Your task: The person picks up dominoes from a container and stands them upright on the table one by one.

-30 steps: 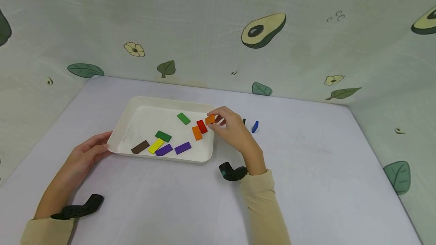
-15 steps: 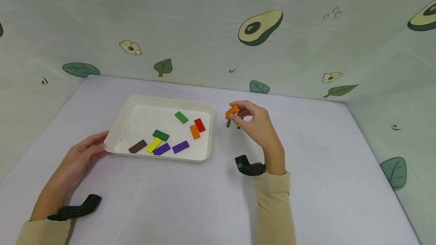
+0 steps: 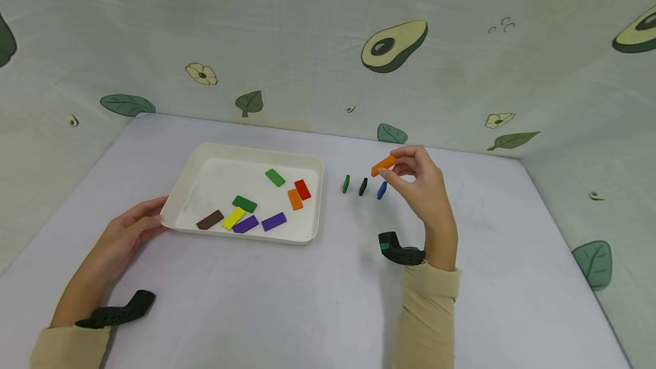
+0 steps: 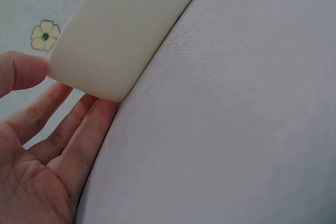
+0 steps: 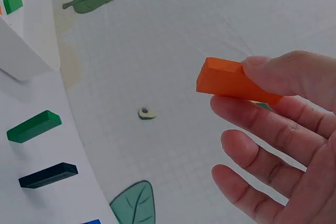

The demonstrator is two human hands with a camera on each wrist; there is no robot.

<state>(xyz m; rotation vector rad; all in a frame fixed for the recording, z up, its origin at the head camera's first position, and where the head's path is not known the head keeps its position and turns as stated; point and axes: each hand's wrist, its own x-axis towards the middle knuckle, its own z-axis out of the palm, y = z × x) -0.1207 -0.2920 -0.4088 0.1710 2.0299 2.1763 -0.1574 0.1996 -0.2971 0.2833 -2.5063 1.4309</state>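
My right hand (image 3: pixel 422 187) pinches an orange block (image 3: pixel 383 165) between thumb and index finger, raised above the table. In the right wrist view the orange block (image 5: pixel 231 80) lies sideways, the other fingers spread loosely below it. Beneath and to the left, a green block (image 3: pixel 345 184), a black block (image 3: pixel 363 187) and a blue block (image 3: pixel 382 190) stand on the table in a spaced row. My left hand (image 3: pixel 123 238) touches the left end of a white tray (image 3: pixel 246 239), its thumb and fairly straight fingers against the end wall (image 4: pixel 100 61).
Inside the tray lie several flat blocks, including a red block (image 3: pixel 303 189), another orange block (image 3: pixel 295 199), a yellow block (image 3: pixel 233 218) and a brown block (image 3: pixel 210 220). A patterned cloth (image 3: pixel 307 61) hangs behind the white table (image 3: pixel 256 300).
My right hand has carried the orange block out of the tray and rightwards, over the standing row. My left hand stays at the tray's end.
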